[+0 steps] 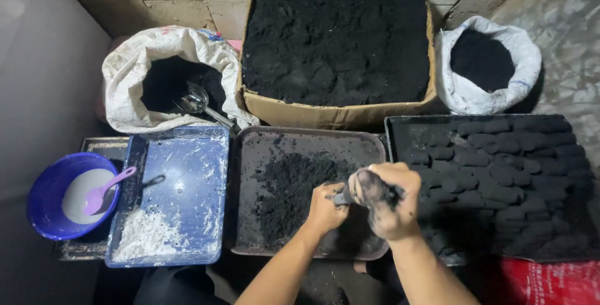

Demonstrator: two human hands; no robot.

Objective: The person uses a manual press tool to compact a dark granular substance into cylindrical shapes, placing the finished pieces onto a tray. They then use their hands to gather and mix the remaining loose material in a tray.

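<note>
Hands meet over the near right corner of a dark metal tray (250, 155) that carries a heap of black powder (290, 192). The right hand (389, 200), blackened with dust, has its grip closed round a small metal tube (343, 197); the left hand (325, 208) closes on the tube's other end, fingers curled tight. Only a short grey stretch of the tube shows between the two fists, and its long axis lies roughly level, running left to right; which end is which cannot be told.

Just right of the hands, a black tray (400, 130) is packed with rows of dark pressed lumps (500, 174), and its near left edge lies right beside the right hand. Behind the middle tray stands a cardboard box (337, 116) filled with black powder, close against the tray's far rim. A white sack (134, 74) to the left of the box holds more black powder and a metal ladle (195, 100); a smaller white sack (465, 95) sits to the right. Left of the middle tray lies a blue tray (215, 155) dusted with white powder (147, 236), and further left a blue bowl (40, 202) with a purple spoon (106, 190) in it
</note>
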